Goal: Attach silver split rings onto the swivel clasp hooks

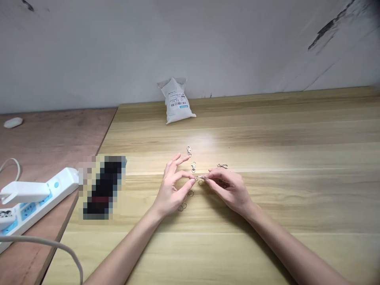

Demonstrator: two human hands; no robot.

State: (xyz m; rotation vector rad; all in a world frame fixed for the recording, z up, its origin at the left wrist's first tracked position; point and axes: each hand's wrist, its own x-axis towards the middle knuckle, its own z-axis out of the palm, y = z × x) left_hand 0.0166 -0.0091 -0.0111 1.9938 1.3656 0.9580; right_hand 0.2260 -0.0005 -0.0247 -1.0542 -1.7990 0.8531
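The right hand (pixel 228 190) pinches a small metal clasp (pixel 202 177) firmly between thumb and forefinger, and the left hand (pixel 171 187) closes in just beside that pinch; whether it grips the metal too I can't tell, since the fingers hide the contact. The clasp looks light, stiff and slippery, best held by its thin body; swivel clasps (pixel 193 167) lie just beyond the grip on the light wooden tabletop (pixel 276 209), split rings (pixel 182 206) just nearer the person, and anything under the right fingers is too shadowed to make out.
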